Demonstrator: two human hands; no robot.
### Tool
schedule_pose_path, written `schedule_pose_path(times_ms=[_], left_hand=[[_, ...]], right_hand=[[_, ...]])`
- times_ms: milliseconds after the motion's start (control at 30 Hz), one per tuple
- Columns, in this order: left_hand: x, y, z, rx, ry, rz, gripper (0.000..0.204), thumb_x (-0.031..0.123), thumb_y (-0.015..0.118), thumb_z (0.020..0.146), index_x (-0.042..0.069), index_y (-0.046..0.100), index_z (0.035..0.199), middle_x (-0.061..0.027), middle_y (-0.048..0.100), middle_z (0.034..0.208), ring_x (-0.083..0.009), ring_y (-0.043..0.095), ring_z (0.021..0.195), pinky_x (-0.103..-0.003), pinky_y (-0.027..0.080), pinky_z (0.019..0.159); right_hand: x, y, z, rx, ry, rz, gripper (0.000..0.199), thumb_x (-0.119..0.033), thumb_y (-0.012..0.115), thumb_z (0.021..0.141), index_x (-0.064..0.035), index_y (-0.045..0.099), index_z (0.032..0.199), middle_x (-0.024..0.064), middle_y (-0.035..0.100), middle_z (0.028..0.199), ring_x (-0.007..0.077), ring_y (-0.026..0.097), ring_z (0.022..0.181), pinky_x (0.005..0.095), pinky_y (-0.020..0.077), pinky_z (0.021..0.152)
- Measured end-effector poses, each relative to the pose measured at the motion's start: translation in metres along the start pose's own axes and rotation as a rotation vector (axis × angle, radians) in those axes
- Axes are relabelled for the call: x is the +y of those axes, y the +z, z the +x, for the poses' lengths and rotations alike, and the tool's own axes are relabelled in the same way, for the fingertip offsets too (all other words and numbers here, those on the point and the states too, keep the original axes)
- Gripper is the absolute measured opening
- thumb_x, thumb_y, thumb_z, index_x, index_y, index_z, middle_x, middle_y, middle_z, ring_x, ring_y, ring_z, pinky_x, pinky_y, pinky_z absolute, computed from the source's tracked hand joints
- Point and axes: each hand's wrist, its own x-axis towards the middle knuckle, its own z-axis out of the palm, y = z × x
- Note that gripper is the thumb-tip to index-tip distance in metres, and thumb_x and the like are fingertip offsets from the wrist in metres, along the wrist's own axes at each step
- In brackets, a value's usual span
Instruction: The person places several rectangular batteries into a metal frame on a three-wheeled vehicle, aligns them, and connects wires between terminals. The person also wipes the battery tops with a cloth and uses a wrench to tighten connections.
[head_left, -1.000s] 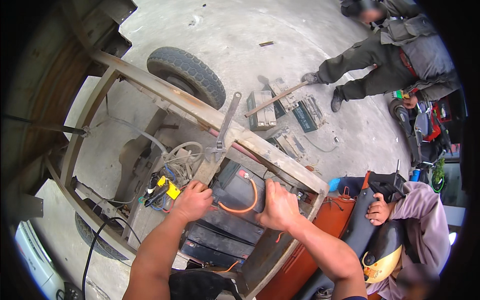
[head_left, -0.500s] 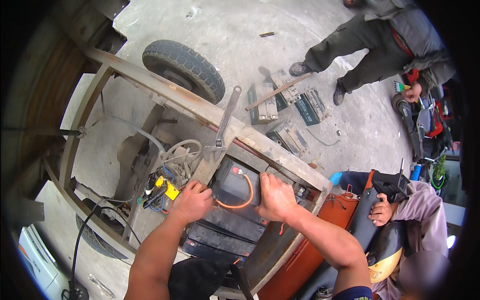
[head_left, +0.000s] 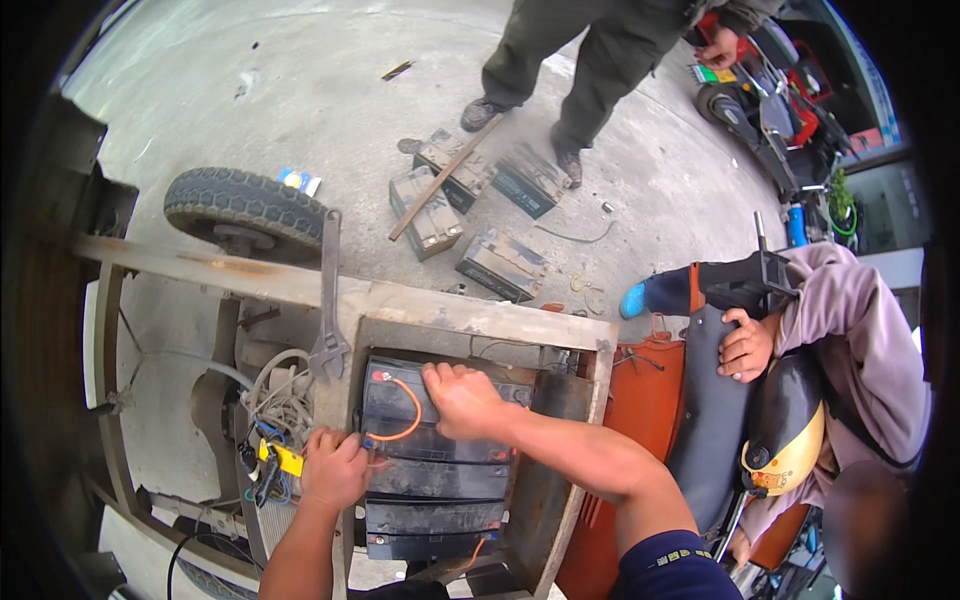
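Observation:
Several dark batteries (head_left: 435, 481) sit side by side inside a rusty metal frame (head_left: 470, 312). An orange cable (head_left: 413, 405) runs from a red terminal on the farthest battery (head_left: 385, 398) to the one nearer me. My right hand (head_left: 462, 402) lies over that farthest battery, fingers bent against its far edge, thumb side down on top. To its left, my left hand (head_left: 335, 468) is closed, knuckles up, at the frame's left rail beside the batteries; its fingertips are partly hidden. An adjustable wrench (head_left: 329, 300) rests across the frame's far left corner.
Bundled wires with a yellow tag (head_left: 282, 458) lie left of my left hand. Beyond the frame are a tire (head_left: 245, 212) and several loose batteries with a wooden stick (head_left: 445, 178) on them. One person stands there; another person's hand (head_left: 746, 345) rests on a dark seat at right.
The view has turned and shifted, so the frame looks straighter. My right hand has moved from the battery's right end toward its middle. My left hand sits lower along the left rail.

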Motion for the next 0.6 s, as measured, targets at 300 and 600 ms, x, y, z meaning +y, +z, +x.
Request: schedule_pose_path(times_ms=[300,600], left_hand=[[0.003,-0.001,0.005,0.024,-0.001,0.01,0.022,0.018,0.083,0.072,0.008,0.064,0.076,-0.0082,0.068,0.107,-0.034,0.059,0.098,-0.058,0.043,0.099],[0.005,-0.006,0.006,0.013,0.027,0.045,0.023,0.024,0.083,0.072,0.01,0.066,0.078,-0.0069,0.068,0.109,-0.0329,0.061,0.1,-0.055,0.043,0.097]], right_hand=[[0.014,0.009,0.002,-0.012,-0.026,0.06,0.077,-0.01,0.08,0.066,0.0076,0.052,0.136,0.0237,0.067,0.113,0.0424,0.07,0.102,0.0498,0.0592,0.084],[0.019,0.02,-0.012,0.022,-0.018,0.106,0.078,-0.022,0.083,0.08,0.0013,0.05,0.147,0.0273,0.061,0.137,0.0427,0.062,0.128,0.0495,0.0514,0.107]])
